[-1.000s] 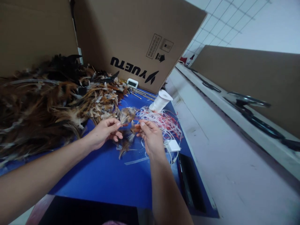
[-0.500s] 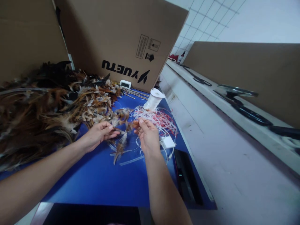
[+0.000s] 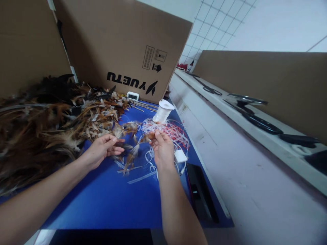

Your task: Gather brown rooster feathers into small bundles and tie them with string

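My right hand [image 3: 163, 148] pinches a small brown feather [image 3: 148, 137] between thumb and fingertips. To its left, my left hand [image 3: 106, 149] has thumb and forefinger together on a dark, thin feather [image 3: 126, 145], its other fingers loosely curled. A fluffy pale-and-brown feather [image 3: 131, 157] is between and below the hands, above the blue table. Beyond my left hand spreads a big heap of brown, black and cream feathers [image 3: 94, 115]. Past my right hand lie tangled white and red strips [image 3: 176, 134], with a white spool [image 3: 163, 111] standing behind them.
A cardboard box [image 3: 122, 44] stands at the back, a small white digital display [image 3: 133, 96] before it. Thin sticks [image 3: 143, 106] lie nearby. Right of my hand are a white adapter [image 3: 180, 156] with cable and a black object [image 3: 201, 192]. Scissors [image 3: 212, 90] rest on the ledge.
The view has shifted slightly. My left hand has drawn a little away from my right, widening the gap between them. The brown feather stays in my right fingertips.
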The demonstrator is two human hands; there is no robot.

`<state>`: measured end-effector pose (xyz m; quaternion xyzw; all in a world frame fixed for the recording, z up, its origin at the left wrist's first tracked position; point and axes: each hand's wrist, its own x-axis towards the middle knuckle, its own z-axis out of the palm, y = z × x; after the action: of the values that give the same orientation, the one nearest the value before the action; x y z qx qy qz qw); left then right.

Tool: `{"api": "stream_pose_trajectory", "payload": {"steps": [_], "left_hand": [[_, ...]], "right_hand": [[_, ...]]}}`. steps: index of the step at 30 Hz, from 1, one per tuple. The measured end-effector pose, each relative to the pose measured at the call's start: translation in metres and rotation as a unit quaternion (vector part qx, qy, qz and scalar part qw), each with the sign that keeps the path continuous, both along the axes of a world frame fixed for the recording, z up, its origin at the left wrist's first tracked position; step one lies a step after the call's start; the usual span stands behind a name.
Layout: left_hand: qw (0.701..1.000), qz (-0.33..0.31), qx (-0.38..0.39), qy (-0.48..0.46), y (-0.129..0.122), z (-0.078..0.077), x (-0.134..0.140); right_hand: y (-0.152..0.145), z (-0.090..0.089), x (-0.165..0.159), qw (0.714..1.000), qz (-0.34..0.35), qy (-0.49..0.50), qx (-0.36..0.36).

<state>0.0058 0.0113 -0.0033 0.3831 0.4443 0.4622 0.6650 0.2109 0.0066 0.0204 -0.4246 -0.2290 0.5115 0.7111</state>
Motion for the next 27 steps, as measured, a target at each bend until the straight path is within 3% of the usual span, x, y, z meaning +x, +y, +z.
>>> {"api": "stream_pose_trajectory", "payload": {"steps": [10,13,18,22,27], "left_hand": [[0.998,0.028,0.045,-0.038,0.004,0.002,-0.006],[0.997,0.015,0.042,-0.055,0.000,0.006,-0.003],[0.995,-0.062,0.028,-0.079,-0.012,0.008,0.006],[0.992,-0.101,0.020,-0.068,-0.015,0.002,0.010],[0.994,-0.081,0.019,-0.077,-0.012,0.000,0.009]], "right_hand": [[0.003,-0.003,0.006,0.994,-0.046,-0.103,0.007],[0.001,-0.005,0.001,0.993,0.012,-0.117,0.008],[-0.007,-0.009,-0.019,0.983,0.122,-0.140,0.005],[-0.010,-0.012,-0.030,0.974,0.145,-0.174,0.013],[-0.010,-0.015,-0.031,0.966,0.147,-0.212,0.020]]}}
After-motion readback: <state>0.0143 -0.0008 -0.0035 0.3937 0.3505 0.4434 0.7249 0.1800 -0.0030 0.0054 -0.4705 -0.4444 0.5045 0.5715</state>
